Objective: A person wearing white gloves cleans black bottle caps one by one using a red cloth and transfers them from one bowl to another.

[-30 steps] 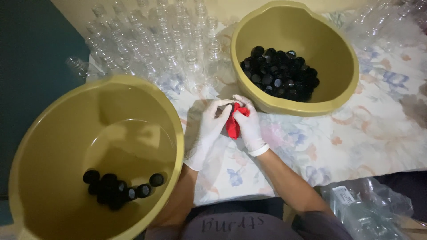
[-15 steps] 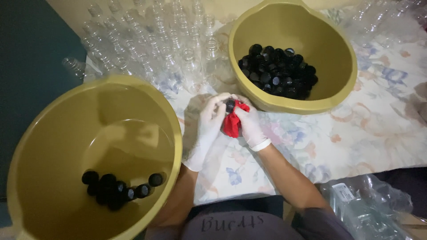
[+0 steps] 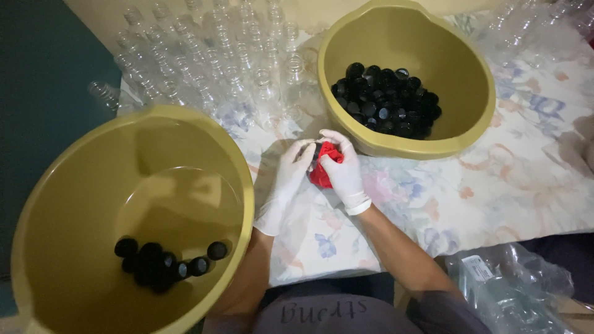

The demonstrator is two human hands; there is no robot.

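Over floral cloth [image 3: 482,204], between two olive basins: forearms rise from below, converging. Left hand [image 3: 286,180], gloved, pinches small black cap [image 3: 316,151]. Right hand [image 3: 341,172], gloved, clutches red rag [image 3: 323,173] against cap. Beyond, clear bottles [image 3: 216,68].

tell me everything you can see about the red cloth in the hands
The red cloth is a small, soft, crumpled rag, bunched into a wad between both gloved hands above the floral tablecloth. The right hand cups it from the right and the left hand closes on its left side. It is pressed against a small black cap at its top. Most of its folds are hidden by the fingers.
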